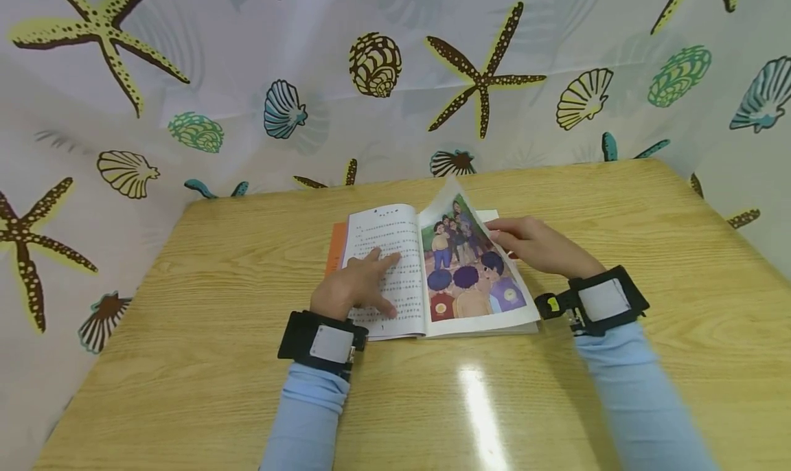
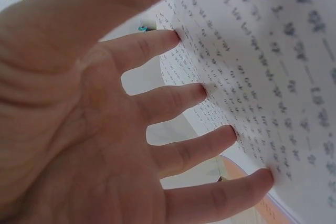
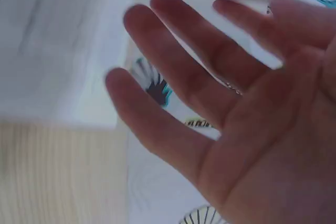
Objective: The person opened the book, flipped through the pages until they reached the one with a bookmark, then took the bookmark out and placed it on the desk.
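Note:
An open book lies on the table, printed text on its left page and a coloured picture of several people on its right page. My left hand rests on the text page; the left wrist view shows its fingers spread, fingertips on the paper. The right page is raised at its upper outer corner. At its outer edge is my right hand, and the right wrist view shows fairly straight, separated fingers beside the blurred paper.
The book rests on a light wooden table. An orange cover edge shows at its left side. Behind the table hangs a white cloth printed with starfish and shells. Both wrists wear black straps over light blue sleeves.

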